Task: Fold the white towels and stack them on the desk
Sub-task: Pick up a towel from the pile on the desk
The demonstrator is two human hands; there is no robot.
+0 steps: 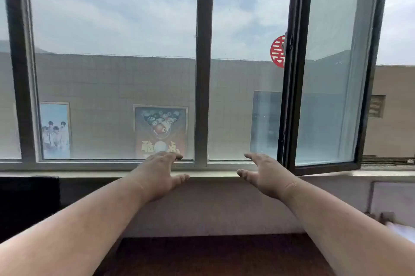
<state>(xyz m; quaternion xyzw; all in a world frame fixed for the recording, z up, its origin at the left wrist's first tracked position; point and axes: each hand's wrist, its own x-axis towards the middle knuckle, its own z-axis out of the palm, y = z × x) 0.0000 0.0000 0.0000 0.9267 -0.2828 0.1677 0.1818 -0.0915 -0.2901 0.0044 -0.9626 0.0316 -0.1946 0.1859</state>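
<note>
Both hands raised mid-frame toward the window (202,62), holding nothing. Left hand (160,173): fingers straight, loosely together, thumb apart. Right hand (265,174): fingers straight, thumb spread.

Only towel (404,232) sign: a white patch at the right edge, lower right, cut off by the frame, below and right of the right hand, so that hand is nearer. Its long axis can't be told. Desk (213,255) shows as a dark strip along the bottom, between the forearms.

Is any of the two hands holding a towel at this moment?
No, the left hand and the right hand are both stretched out open toward the window sill and hold nothing.
</note>
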